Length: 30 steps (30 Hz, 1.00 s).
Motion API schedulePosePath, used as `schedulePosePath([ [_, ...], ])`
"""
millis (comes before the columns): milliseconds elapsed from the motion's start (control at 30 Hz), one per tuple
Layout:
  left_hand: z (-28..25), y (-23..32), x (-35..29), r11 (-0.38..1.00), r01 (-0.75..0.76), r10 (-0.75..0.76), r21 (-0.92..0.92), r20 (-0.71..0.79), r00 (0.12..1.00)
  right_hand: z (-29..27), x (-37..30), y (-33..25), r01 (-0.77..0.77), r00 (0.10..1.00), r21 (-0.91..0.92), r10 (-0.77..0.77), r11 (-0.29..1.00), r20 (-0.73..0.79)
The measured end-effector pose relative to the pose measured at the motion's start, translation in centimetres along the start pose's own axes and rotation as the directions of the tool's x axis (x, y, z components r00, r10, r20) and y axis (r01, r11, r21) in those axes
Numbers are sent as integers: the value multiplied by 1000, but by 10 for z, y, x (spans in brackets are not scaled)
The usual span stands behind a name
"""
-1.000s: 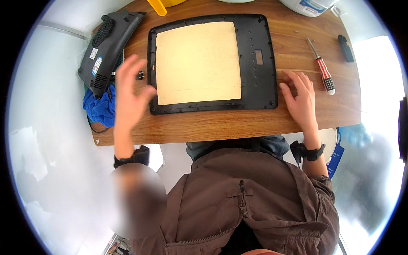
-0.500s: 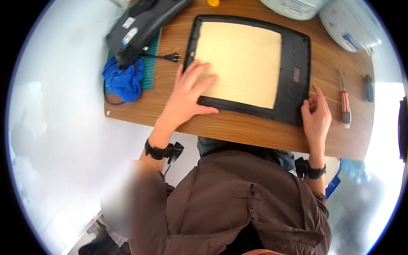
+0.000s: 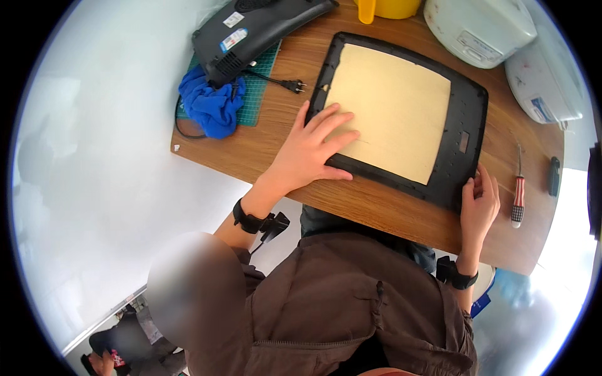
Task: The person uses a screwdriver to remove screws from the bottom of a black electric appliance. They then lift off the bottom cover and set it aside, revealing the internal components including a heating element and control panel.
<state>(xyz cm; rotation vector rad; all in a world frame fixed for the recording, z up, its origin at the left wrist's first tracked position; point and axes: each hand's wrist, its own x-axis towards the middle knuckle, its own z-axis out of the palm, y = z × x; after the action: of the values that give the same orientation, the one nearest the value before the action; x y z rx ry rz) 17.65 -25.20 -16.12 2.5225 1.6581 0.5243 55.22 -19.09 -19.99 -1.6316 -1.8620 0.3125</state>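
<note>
A flat black plastic panel (image 3: 456, 113) lies on the table with a cream-coloured sheet (image 3: 395, 106) set inside its frame. Its right strip has a row of small holes and a little rectangular window. My left hand (image 3: 307, 150) is open, fingers spread over the panel's left edge and onto the sheet, thumb along the near edge. At the near right corner, my right hand (image 3: 480, 199) has its fingers curled and gripping the panel's edge; some fingertips are hidden. To the right of that hand lies a screwdriver (image 3: 518, 200) with a red and checkered handle.
A black appliance housing (image 3: 251, 41) with vents and a plugged cord (image 3: 291, 84) rests on a green cutting mat (image 3: 266, 69), beside a blue cloth (image 3: 213, 103). Two white appliances (image 3: 483, 31) and a yellow container (image 3: 401, 7) stand behind. A dark small object (image 3: 554, 177) lies far right.
The whole view has shifted and turned slightly, so the table's things appear further right and lower. Both hands keep about the same places on the panel.
</note>
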Motion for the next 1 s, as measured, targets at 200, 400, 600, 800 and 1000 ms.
schedulePosePath([
  [200,-27,-26,12,996,19,-28,-86,-108,994,-2,7,-5,-80,995,-30,81,996,51],
  [400,-61,-107,25,836,369,-151,405,-476,866,0,6,-4,-23,999,-43,24,999,32],
  [600,-67,-154,39,657,443,-210,610,-416,885,-2,7,-2,-126,991,60,122,990,62],
  [800,-55,-184,55,533,437,-222,725,-379,899,8,11,13,-276,961,618,213,737,176],
  [1000,-44,-189,62,459,484,-208,745,-439,874,4,14,9,-394,918,745,195,538,345],
])
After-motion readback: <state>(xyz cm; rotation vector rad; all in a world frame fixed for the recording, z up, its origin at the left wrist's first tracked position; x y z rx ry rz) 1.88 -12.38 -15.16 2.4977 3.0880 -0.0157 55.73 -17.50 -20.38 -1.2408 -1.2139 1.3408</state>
